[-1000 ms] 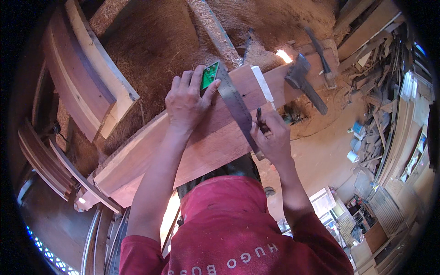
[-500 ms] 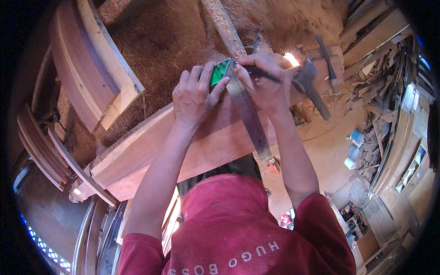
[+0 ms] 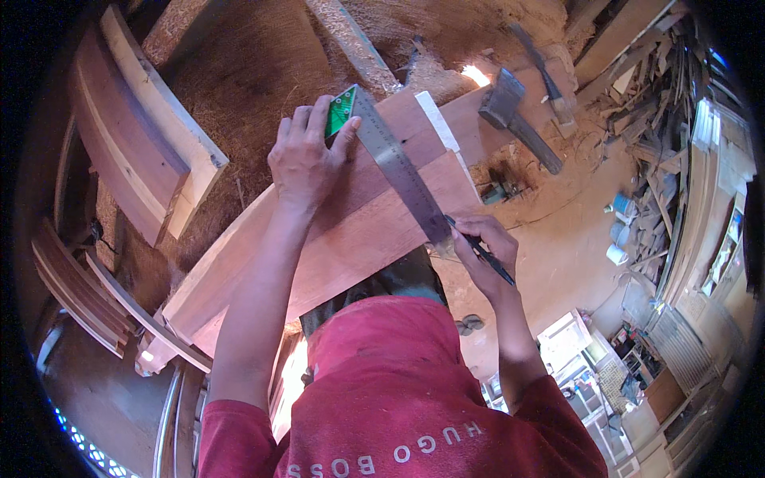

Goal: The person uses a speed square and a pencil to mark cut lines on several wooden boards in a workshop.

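Observation:
A try square with a green handle (image 3: 340,111) and a long steel blade (image 3: 396,164) lies across a reddish wooden beam (image 3: 351,231). My left hand (image 3: 305,151) grips the green handle against the beam's far edge, its thumb near the blade. Close to the blade's near end, my right hand (image 3: 488,248) pinches a dark pen (image 3: 488,256), whose tip is at the blade's right edge by the beam's near side. The pen's other end points down to the right.
A hammer (image 3: 518,119) and a dark chisel-like tool (image 3: 550,80) lie on wood beyond the beam's right end. Curved planks (image 3: 131,151) stand at the left. Sawdust covers the ground at the back. Scrap wood (image 3: 657,167) and pale blue containers (image 3: 620,231) are at the right.
My right hand has moved with the pen from the square's handle end down toward me to the blade's near end. My left hand stays on the handle; the whole view has shifted a little.

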A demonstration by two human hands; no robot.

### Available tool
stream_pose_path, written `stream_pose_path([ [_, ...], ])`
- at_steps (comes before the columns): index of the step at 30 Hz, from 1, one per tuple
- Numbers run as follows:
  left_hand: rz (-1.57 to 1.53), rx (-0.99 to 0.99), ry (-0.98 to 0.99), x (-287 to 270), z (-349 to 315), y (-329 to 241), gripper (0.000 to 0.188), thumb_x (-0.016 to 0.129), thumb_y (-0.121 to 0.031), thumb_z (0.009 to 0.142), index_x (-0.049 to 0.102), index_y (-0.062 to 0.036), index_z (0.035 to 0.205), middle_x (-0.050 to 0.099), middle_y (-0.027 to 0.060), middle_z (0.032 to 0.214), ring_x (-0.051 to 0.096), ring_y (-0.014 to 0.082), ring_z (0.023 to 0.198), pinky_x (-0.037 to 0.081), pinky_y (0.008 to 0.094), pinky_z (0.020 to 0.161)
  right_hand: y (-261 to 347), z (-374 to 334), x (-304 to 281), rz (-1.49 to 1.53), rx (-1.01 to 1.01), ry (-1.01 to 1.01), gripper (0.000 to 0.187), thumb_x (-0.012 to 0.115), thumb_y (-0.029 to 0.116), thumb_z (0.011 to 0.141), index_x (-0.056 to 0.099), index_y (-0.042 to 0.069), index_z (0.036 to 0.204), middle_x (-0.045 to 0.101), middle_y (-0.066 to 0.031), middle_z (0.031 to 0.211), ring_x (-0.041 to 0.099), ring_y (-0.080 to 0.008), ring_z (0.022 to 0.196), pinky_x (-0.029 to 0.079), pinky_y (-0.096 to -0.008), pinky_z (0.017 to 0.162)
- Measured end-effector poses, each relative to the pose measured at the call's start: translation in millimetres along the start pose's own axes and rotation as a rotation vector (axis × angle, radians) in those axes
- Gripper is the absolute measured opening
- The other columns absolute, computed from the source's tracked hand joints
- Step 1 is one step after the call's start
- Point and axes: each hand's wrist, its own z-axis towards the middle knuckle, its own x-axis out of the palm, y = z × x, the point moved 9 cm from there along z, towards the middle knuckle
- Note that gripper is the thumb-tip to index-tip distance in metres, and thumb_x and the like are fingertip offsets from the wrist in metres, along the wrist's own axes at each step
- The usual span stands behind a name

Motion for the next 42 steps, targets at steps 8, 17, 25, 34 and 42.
stream_pose_path([
  [8, 0.026, -0.016, 0.013, 0.2, -0.7, -0.1, 0.052, 0.067, -0.053, 0.092, 0.067, -0.0121, 0.125, 0.066, 0.0082, 0.105, 0.066, 0.0277, 0.092, 0.058, 0.0428, 0.073, -10.7, -12.8, -8.7, 0.008, 0.014, 0.069, 0.015, 0.076, 0.003, 0.082, 0.07, 0.002, 0.095, 0.073, -0.0138, 0.097, 0.072, -0.0266, 0.089, 0.057, -0.0359, 0.076],
  [17, 0.029, -0.028, 0.009, 0.3, 0.5, 0.2, 0.052, 0.07, -0.051, 0.09, 0.067, -0.011, 0.123, 0.067, 0.0078, 0.104, 0.066, 0.0275, 0.09, 0.058, 0.0413, 0.072, 32.6, 70.0, 30.9, -0.164, -0.228, 0.126, 0.014, 0.075, 0.005, 0.084, 0.063, -0.001, 0.087, 0.063, -0.0162, 0.082, 0.064, -0.0297, 0.069, 0.05, -0.039, 0.063],
  [25, 0.032, -0.031, -0.012, -1.2, 1.3, 1.5, 0.051, 0.071, -0.051, 0.089, 0.068, -0.0107, 0.12, 0.067, 0.0066, 0.101, 0.065, 0.0269, 0.087, 0.057, 0.0407, 0.07, 83.1, 172.9, 72.1, -0.017, -0.417, 0.101, 0.016, 0.074, 0.013, 0.086, 0.069, 0.001, 0.094, 0.068, -0.016, 0.086, 0.069, -0.0313, 0.077, 0.054, -0.0382, 0.069],
  [34, 0.008, -0.021, -0.012, -3.7, 1.6, 0.2, 0.05, 0.072, -0.049, 0.089, 0.068, -0.0108, 0.12, 0.067, 0.0071, 0.1, 0.065, 0.0269, 0.087, 0.057, 0.0406, 0.07, 91.5, 161.2, 62.9, 0.015, -0.495, 0.121, 0.01, 0.073, 0.005, 0.084, 0.068, 0.001, 0.092, 0.069, -0.0137, 0.088, 0.069, -0.0277, 0.082, 0.054, -0.0354, 0.073],
  [42, 0.024, -0.035, 0.027, 1.8, 1.6, -1.1, 0.052, 0.069, -0.052, 0.091, 0.066, -0.0129, 0.124, 0.067, 0.0075, 0.105, 0.065, 0.0273, 0.092, 0.057, 0.0422, 0.073, 24.4, 41.9, 8.7, 0.087, -0.216, 0.158, 0.011, 0.071, 0.001, 0.086, 0.067, 0.002, 0.095, 0.069, -0.0137, 0.094, 0.07, -0.0265, 0.087, 0.055, -0.0344, 0.075],
])
